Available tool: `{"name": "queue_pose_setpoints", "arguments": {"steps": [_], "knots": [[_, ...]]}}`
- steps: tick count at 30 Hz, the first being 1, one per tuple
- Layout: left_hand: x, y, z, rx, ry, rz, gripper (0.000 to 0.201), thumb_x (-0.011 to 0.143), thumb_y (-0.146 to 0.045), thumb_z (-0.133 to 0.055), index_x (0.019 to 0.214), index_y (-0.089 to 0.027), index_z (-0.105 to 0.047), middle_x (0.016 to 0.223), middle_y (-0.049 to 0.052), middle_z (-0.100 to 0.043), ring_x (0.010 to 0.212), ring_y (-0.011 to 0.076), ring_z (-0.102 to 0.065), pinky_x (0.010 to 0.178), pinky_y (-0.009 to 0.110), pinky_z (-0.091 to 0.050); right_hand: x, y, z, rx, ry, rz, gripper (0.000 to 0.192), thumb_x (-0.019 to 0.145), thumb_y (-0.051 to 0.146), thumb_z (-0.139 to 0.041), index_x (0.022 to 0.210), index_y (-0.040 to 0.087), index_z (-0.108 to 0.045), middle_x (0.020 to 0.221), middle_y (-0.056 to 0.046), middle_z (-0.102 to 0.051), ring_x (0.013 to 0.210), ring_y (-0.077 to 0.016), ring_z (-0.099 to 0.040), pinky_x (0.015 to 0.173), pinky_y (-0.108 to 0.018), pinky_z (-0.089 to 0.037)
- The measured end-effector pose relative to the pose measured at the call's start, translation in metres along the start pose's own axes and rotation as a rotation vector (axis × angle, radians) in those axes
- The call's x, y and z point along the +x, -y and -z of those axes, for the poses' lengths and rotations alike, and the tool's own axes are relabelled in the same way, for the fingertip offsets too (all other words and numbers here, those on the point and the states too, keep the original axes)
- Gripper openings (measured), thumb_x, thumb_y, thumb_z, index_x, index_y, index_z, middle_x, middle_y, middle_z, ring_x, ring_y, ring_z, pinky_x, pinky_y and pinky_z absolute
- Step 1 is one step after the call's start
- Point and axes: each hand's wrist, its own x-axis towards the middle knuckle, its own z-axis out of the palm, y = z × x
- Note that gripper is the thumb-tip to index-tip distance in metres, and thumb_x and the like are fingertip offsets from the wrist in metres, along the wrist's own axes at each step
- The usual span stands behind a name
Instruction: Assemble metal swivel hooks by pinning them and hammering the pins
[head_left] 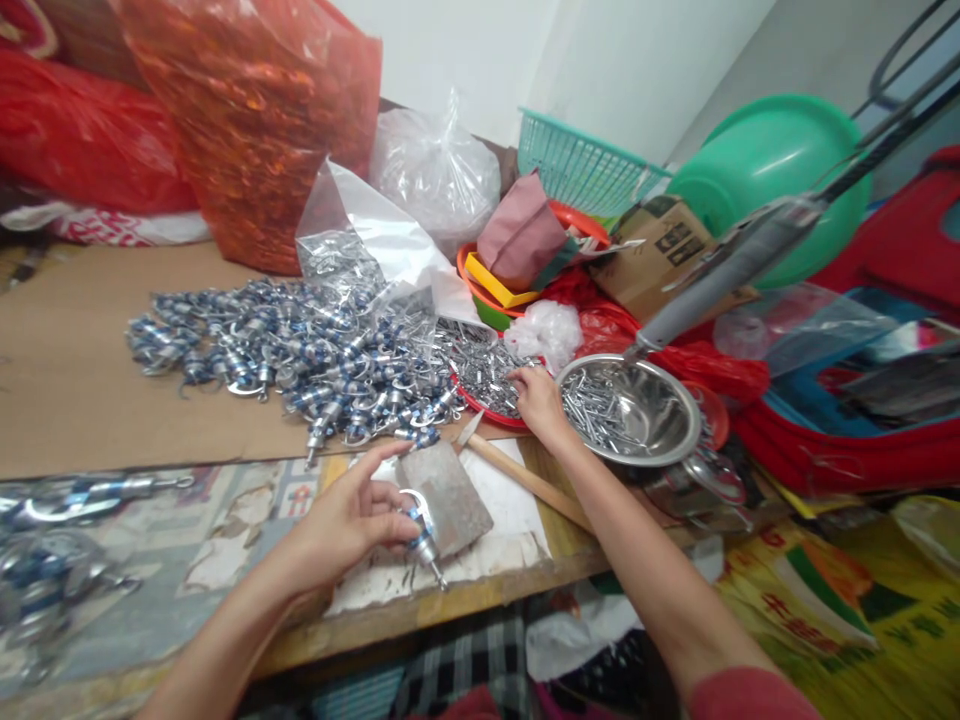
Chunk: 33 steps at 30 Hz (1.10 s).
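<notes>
My left hand (375, 510) pinches a small silver metal fitting (426, 535) with a blue band, a curved hook-like part and a thin tip pointing down. The fitting is held over the near side of a grey metal block (450, 490). My right hand (538, 402) is at a red tray (499, 415) of small silver metal parts, its fingers drawn together; what they hold, if anything, is hidden. Between the hands lies a hammer (525, 482) with a wooden handle, its head beside the block. A large heap of similar blue-banded fittings (315, 350) covers cardboard behind my left hand.
A steel bowl (675, 440) of metal pins stands right of the tray, below a grey lever handle (735, 260). More fittings (52, 570) lie at the left. Behind are a red bag (262, 130), a clear bag (439, 170), a turquoise basket (585, 160) and a green basin (780, 180).
</notes>
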Motion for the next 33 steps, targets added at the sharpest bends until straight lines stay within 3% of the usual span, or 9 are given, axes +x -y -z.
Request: {"name": "queue_pose_setpoints", "arguments": {"steps": [4,6,8,11,14,17,24,30,33], "knots": [[0.003,0.004,0.003,-0.037,0.016,-0.001,0.078,0.056,-0.007,-0.066,0.123,-0.02,-0.027,0.065,-0.004,-0.058,0.054,0.0119,-0.057,0.054,0.026,-0.044,-0.049,0.031,0.008,0.223,0.066,0.082,0.017,0.081,0.02,-0.048,0.091,0.014,-0.061,0.077,-0.002,-0.066,0.068,-0.0107,-0.061,0.063,-0.023,-0.048],[0.003,0.004,0.003,-0.041,0.018,-0.009,0.078,0.056,-0.007,-0.066,0.123,-0.019,-0.028,0.065,-0.004,-0.059,0.054,0.0119,-0.056,0.053,0.026,-0.044,-0.08,0.05,0.008,0.514,0.112,0.179,0.011,0.076,0.019,-0.056,0.078,0.015,-0.065,0.073,-0.002,-0.068,0.065,-0.0117,-0.063,0.06,-0.023,-0.049],[0.003,0.005,0.003,-0.037,0.023,-0.024,0.077,0.057,-0.008,-0.066,0.123,-0.019,-0.028,0.065,-0.003,-0.059,0.054,0.0122,-0.056,0.054,0.026,-0.044,-0.104,0.065,0.007,0.613,0.13,0.306,0.011,0.076,0.016,-0.057,0.075,0.016,-0.067,0.071,-0.003,-0.068,0.065,-0.0128,-0.063,0.06,-0.024,-0.05],[0.003,0.006,0.004,-0.036,0.026,-0.045,0.074,0.057,-0.009,-0.066,0.121,-0.018,-0.03,0.064,-0.003,-0.06,0.056,0.013,-0.057,0.055,0.026,-0.044,-0.122,0.074,0.001,0.531,0.064,0.464,0.016,0.079,0.014,-0.052,0.083,0.016,-0.067,0.075,-0.005,-0.068,0.069,-0.0141,-0.061,0.063,-0.026,-0.05],[0.003,0.007,0.004,-0.046,0.029,-0.053,0.074,0.057,-0.009,-0.066,0.121,-0.018,-0.03,0.063,-0.004,-0.061,0.056,0.0128,-0.057,0.055,0.026,-0.044,-0.124,0.075,-0.004,0.426,-0.059,0.579,0.022,0.082,0.011,-0.045,0.086,0.015,-0.066,0.077,-0.006,-0.067,0.072,-0.0145,-0.061,0.066,-0.027,-0.049],[0.001,0.007,0.003,-0.061,0.025,-0.053,0.074,0.056,-0.01,-0.067,0.121,-0.018,-0.031,0.063,-0.004,-0.061,0.055,0.0125,-0.057,0.054,0.026,-0.044,-0.127,0.078,-0.006,0.306,-0.094,0.699,0.026,0.084,0.01,-0.039,0.088,0.014,-0.064,0.08,-0.007,-0.067,0.075,-0.015,-0.059,0.067,-0.028,-0.048],[-0.001,0.002,-0.001,-0.037,-0.054,-0.029,0.07,0.056,-0.01,-0.069,0.12,-0.016,-0.042,0.066,-0.002,-0.062,0.06,0.0129,-0.058,0.058,0.026,-0.047,-0.148,0.089,-0.004,-0.035,-0.067,0.607,0.027,0.087,0.013,-0.035,0.094,0.013,-0.061,0.074,-0.009,-0.06,0.07,-0.0187,-0.051,0.06,-0.031,-0.041],[-0.001,0.005,-0.002,-0.02,-0.086,0.002,0.056,0.054,-0.012,-0.07,0.108,-0.017,-0.059,0.07,0.0,-0.066,0.063,0.0144,-0.06,0.062,0.029,-0.05,-0.16,0.095,-0.004,-0.064,-0.05,0.507,0.03,0.085,0.009,-0.033,0.097,0.012,-0.06,0.076,-0.01,-0.058,0.072,-0.0204,-0.049,0.062,-0.033,-0.04],[0.0,0.007,-0.001,-0.046,-0.082,0.033,0.044,0.056,-0.014,-0.07,0.099,-0.017,-0.065,0.071,0.0,-0.067,0.063,0.0141,-0.06,0.063,0.03,-0.051,-0.161,0.092,-0.003,0.046,-0.012,0.438,0.032,0.084,0.007,-0.034,0.102,0.015,-0.059,0.079,-0.009,-0.057,0.076,-0.0198,-0.049,0.064,-0.033,-0.041]]}}
